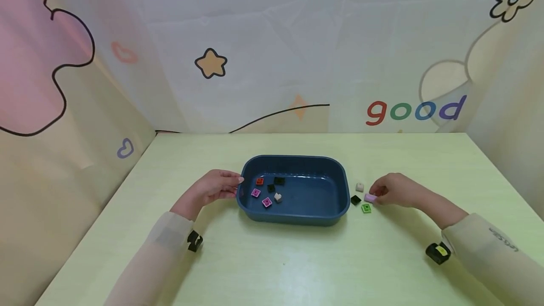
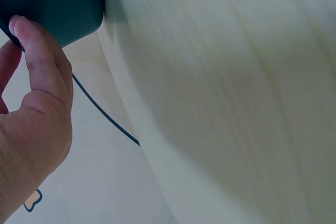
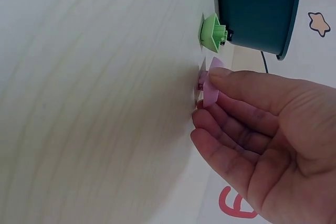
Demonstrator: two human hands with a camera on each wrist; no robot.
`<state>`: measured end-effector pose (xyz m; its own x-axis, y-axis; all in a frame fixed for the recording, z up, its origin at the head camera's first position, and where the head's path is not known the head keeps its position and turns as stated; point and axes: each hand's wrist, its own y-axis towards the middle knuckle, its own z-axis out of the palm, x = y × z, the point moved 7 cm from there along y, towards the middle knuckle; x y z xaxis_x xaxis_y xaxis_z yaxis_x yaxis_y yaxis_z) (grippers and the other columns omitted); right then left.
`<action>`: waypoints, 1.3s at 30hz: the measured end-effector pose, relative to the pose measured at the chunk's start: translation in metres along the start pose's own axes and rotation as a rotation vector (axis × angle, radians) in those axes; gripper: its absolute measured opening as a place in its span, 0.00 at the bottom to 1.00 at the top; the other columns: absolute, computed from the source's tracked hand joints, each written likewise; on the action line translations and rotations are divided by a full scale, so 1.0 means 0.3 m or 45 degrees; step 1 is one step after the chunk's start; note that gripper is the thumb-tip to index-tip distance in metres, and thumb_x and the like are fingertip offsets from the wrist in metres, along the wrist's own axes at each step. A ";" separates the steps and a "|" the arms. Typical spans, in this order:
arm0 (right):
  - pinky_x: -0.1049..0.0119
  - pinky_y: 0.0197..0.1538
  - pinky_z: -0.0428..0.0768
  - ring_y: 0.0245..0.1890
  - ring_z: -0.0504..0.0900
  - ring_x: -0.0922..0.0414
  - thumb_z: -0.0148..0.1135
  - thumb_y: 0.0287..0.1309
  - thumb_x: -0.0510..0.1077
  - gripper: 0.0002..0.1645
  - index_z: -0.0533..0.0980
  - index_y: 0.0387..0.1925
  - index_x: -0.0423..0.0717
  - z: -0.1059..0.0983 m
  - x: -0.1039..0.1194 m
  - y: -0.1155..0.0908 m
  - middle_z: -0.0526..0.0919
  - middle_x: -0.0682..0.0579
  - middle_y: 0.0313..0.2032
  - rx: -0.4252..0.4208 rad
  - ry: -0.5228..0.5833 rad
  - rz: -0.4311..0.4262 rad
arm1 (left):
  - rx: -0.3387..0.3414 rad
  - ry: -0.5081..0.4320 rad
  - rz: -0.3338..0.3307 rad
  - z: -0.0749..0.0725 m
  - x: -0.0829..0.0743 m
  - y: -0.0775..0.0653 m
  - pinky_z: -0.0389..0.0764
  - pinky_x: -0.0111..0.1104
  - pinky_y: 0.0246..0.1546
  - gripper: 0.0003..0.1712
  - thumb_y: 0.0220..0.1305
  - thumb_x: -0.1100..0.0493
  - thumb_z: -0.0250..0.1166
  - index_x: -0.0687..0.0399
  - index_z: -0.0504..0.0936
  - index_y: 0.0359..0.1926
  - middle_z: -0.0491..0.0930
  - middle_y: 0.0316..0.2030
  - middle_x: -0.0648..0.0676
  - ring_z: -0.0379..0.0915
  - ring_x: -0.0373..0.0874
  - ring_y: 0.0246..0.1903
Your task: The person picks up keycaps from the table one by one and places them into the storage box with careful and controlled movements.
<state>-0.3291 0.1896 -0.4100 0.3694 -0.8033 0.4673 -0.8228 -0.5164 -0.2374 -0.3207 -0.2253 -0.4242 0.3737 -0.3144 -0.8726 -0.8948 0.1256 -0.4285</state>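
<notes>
At the left end of a dark blue plastic bin, my left hand pinches the rim between thumb and fingers. The left wrist view shows fingertips on the bin's outer wall. Right of the bin, my right hand holds a lilac keycap between thumb and fingers, low at the tabletop. Close by lie a green keycap turned underside up, a black keycap and a white keycap. The lilac keycap is partly hidden by the thumb.
Inside the bin's left half are several small keycaps: a red one, pink ones, black ones and a white one. The pale table meets a printed cloth backdrop behind and at both sides.
</notes>
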 end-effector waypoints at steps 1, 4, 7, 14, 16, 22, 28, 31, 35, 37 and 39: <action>0.67 0.40 0.80 0.34 0.76 0.57 0.70 0.60 0.37 0.12 0.84 0.44 0.34 -0.002 0.000 0.000 0.87 0.49 0.35 -0.002 0.001 0.001 | -0.001 0.002 0.001 0.000 -0.002 -0.001 0.85 0.22 0.33 0.25 0.76 0.59 0.60 0.71 0.74 0.65 0.81 0.28 0.48 0.79 0.37 0.26; 0.68 0.39 0.79 0.34 0.76 0.57 0.70 0.60 0.37 0.11 0.84 0.43 0.35 -0.003 0.000 -0.002 0.86 0.49 0.34 -0.007 0.005 -0.003 | -0.002 0.001 0.000 0.000 -0.005 -0.004 0.85 0.22 0.33 0.25 0.76 0.59 0.60 0.71 0.74 0.65 0.81 0.28 0.48 0.78 0.37 0.27; 0.67 0.40 0.79 0.34 0.76 0.58 0.70 0.61 0.38 0.11 0.85 0.43 0.35 -0.006 -0.002 -0.003 0.86 0.50 0.34 -0.018 -0.004 0.001 | -0.007 -0.002 -0.006 0.000 -0.005 -0.006 0.85 0.22 0.33 0.25 0.76 0.59 0.60 0.71 0.74 0.65 0.81 0.28 0.48 0.78 0.37 0.26; 0.65 0.41 0.82 0.35 0.77 0.57 0.70 0.60 0.38 0.12 0.85 0.44 0.35 -0.050 0.000 -0.019 0.88 0.49 0.36 -0.053 -0.019 -0.012 | -0.014 -0.015 -0.012 0.004 0.007 -0.005 0.84 0.22 0.32 0.24 0.75 0.59 0.61 0.71 0.74 0.64 0.81 0.27 0.47 0.78 0.37 0.26; 0.65 0.41 0.82 0.35 0.78 0.57 0.70 0.61 0.39 0.12 0.85 0.44 0.35 -0.077 0.008 -0.023 0.88 0.49 0.36 -0.057 -0.010 -0.018 | -0.010 -0.015 -0.011 0.006 0.009 -0.007 0.84 0.22 0.32 0.24 0.75 0.59 0.60 0.71 0.74 0.64 0.81 0.27 0.47 0.78 0.37 0.26; 0.62 0.44 0.84 0.38 0.81 0.58 0.68 0.65 0.43 0.16 0.84 0.49 0.36 -0.192 0.070 -0.029 0.89 0.50 0.39 -0.071 -0.008 -0.039 | 0.010 -0.009 0.012 0.004 -0.002 -0.010 0.84 0.22 0.32 0.24 0.76 0.59 0.59 0.72 0.73 0.65 0.81 0.27 0.47 0.78 0.37 0.25; 0.64 0.44 0.82 0.39 0.83 0.58 0.68 0.65 0.43 0.15 0.84 0.51 0.41 -0.315 0.197 -0.017 0.89 0.54 0.39 -0.066 -0.066 -0.125 | 0.016 -0.010 0.016 0.000 -0.010 -0.014 0.84 0.22 0.31 0.25 0.76 0.60 0.59 0.73 0.72 0.65 0.81 0.26 0.46 0.78 0.36 0.25; 0.65 0.44 0.82 0.38 0.82 0.59 0.68 0.64 0.41 0.14 0.84 0.50 0.42 -0.370 0.269 -0.007 0.88 0.54 0.38 -0.076 -0.119 -0.187 | 0.007 -0.004 0.007 0.000 -0.010 -0.014 0.84 0.22 0.32 0.25 0.76 0.59 0.59 0.73 0.72 0.66 0.81 0.27 0.47 0.78 0.36 0.25; 0.66 0.44 0.81 0.38 0.84 0.60 0.69 0.64 0.40 0.13 0.85 0.49 0.43 -0.423 0.342 0.014 0.89 0.54 0.36 -0.094 -0.172 -0.243 | 0.004 -0.001 0.006 0.001 -0.010 -0.013 0.84 0.22 0.32 0.25 0.76 0.59 0.60 0.72 0.72 0.66 0.81 0.29 0.48 0.78 0.36 0.26; 0.64 0.45 0.82 0.38 0.84 0.59 0.69 0.64 0.40 0.13 0.85 0.49 0.43 -0.435 0.370 0.027 0.90 0.53 0.37 -0.086 -0.169 -0.255 | 0.002 0.003 0.008 0.001 -0.010 -0.014 0.84 0.22 0.32 0.25 0.76 0.59 0.60 0.72 0.73 0.66 0.81 0.29 0.48 0.78 0.36 0.26; 0.62 0.46 0.82 0.40 0.84 0.58 0.69 0.64 0.41 0.13 0.85 0.49 0.42 -0.438 0.395 0.042 0.90 0.52 0.38 -0.074 -0.174 -0.272 | 0.004 0.002 0.009 0.001 -0.010 -0.016 0.84 0.22 0.33 0.25 0.76 0.59 0.60 0.71 0.73 0.66 0.81 0.29 0.48 0.78 0.37 0.27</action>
<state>-0.3525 0.1270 -0.2456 0.5894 -0.7122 0.3814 -0.7415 -0.6643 -0.0946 -0.3175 -0.2246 -0.4196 0.3669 -0.3149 -0.8753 -0.8966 0.1311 -0.4229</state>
